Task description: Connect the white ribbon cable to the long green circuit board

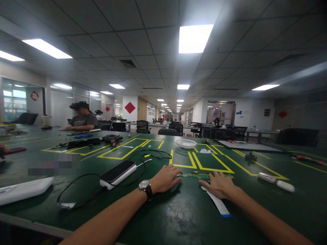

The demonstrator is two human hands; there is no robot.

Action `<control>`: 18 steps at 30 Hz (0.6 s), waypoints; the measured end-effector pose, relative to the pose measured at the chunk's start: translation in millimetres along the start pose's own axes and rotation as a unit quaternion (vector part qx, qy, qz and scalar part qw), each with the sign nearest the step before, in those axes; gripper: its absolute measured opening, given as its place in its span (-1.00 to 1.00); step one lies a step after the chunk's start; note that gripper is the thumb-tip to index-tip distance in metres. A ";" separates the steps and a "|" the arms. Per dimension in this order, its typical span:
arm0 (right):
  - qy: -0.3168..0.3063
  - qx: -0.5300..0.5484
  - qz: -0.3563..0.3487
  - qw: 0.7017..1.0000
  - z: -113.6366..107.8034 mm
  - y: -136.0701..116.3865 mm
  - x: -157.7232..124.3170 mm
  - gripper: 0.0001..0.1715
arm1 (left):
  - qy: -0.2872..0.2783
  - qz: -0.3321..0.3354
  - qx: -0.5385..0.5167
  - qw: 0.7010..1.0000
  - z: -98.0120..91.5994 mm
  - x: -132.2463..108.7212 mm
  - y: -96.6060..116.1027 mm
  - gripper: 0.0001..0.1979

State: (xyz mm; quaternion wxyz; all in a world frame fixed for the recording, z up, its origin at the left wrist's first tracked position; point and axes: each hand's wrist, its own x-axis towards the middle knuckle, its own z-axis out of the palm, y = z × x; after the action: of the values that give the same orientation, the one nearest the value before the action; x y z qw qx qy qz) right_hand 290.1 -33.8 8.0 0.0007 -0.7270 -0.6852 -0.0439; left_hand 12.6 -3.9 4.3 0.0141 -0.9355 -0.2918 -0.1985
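A long, narrow green circuit board (192,175) lies across the table in front of me, with a small brownish part along its far edge. My left hand (166,178), a watch on its wrist, has its fingers and thumb closed around the board's left end. Toward the other end, my right hand (221,184) grips the board, fingers over it and thumb on the near side. From beneath my right hand a white flat ribbon cable (217,203) with a blue tip runs toward me. The fingers cover parts of the board.
Left of my hands, a phone (119,170) rests on a white block with a black cable. Beyond are a white basket (186,143), dark tools (84,143) and yellow tape outlines. A white and red object (267,177) lies right. Another person (83,117) sits across the green table (178,217).
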 end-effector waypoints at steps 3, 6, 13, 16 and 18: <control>-0.015 0.031 -0.006 0.999 -5.0 7.7 5.5 -0.03 | 0.000 0.003 0.002 1.000 0.1 -0.2 -1.3 -0.67; 0.006 0.038 -0.029 0.999 -3.8 14.7 12.1 -0.15 | 0.000 0.003 0.002 1.000 1.3 0.4 -2.7 -0.66; -0.002 0.165 -0.281 0.945 -1.4 -5.1 3.5 -0.38 | 0.014 -0.008 0.005 1.000 4.7 2.0 -4.5 -0.68; -0.023 0.227 -0.367 0.902 -8.3 -19.0 -3.7 -0.44 | -0.004 -0.002 -0.006 1.000 4.9 1.8 -3.3 -0.68; -0.013 0.232 -0.368 0.900 -14.3 -21.7 -4.4 -0.52 | -0.023 0.014 -0.021 0.999 4.8 1.2 -1.7 -0.67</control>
State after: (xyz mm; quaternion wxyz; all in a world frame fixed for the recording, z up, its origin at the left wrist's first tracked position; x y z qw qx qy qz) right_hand 267.3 -37.8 20.7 0.1438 -0.4026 -0.8948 0.1285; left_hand 14.4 -1.2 0.3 -0.0094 -0.9440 -0.2742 -0.1833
